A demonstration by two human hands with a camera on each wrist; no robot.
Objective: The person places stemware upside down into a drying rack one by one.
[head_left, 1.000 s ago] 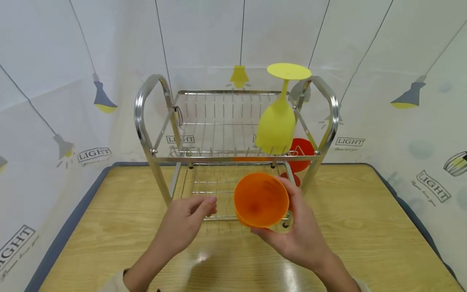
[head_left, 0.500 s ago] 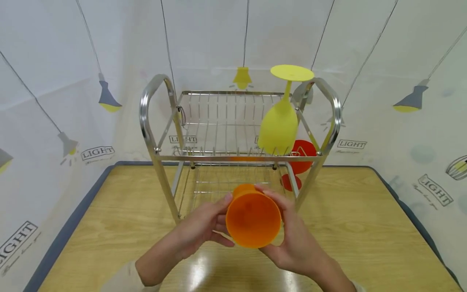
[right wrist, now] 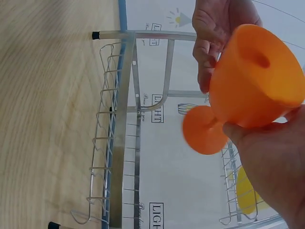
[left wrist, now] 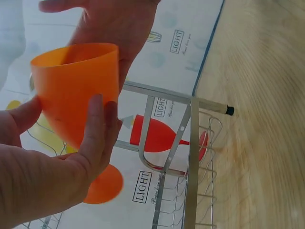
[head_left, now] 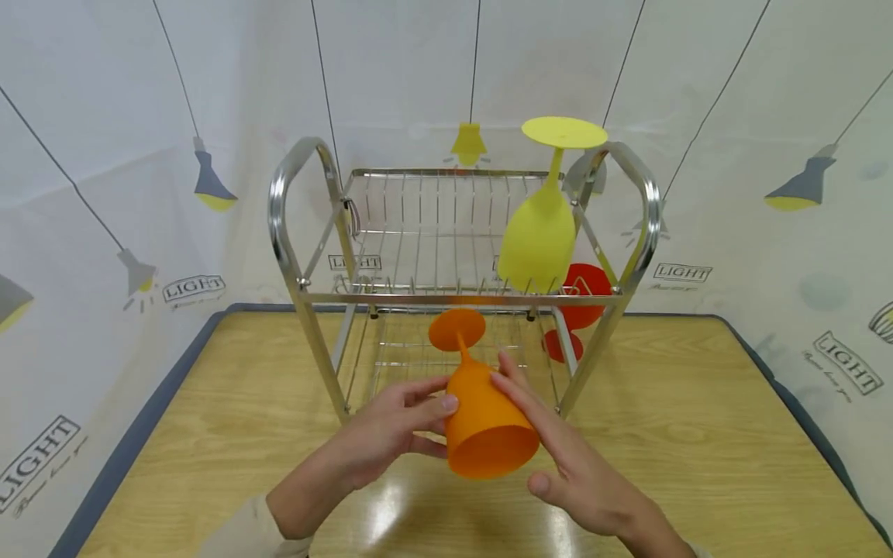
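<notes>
An orange plastic goblet [head_left: 481, 411] is held tilted in front of the rack, its mouth toward me and its round foot pointing away and up. My left hand [head_left: 391, 426] grips the bowl from the left, thumb on the near side; in the left wrist view its fingers wrap the bowl [left wrist: 71, 86]. On the other side, my right hand [head_left: 579, 473] touches the bowl with extended fingers, its thumb apart from the goblet. The right wrist view looks into the bowl [right wrist: 281, 71], with the foot hanging beyond it.
A two-tier metal dish rack [head_left: 446, 300] stands on the wooden table [head_left: 230, 434]. On its upper tier a yellow goblet [head_left: 537, 240] stands upside down at the right. A red goblet [head_left: 586, 291] hangs by the rack's right side. Behind is a lamp-printed cloth [head_left: 418, 62].
The left hand has come across and taken hold of the orange goblet. The goblet has turned so its foot shows, and the right hand's thumb has come off it.
</notes>
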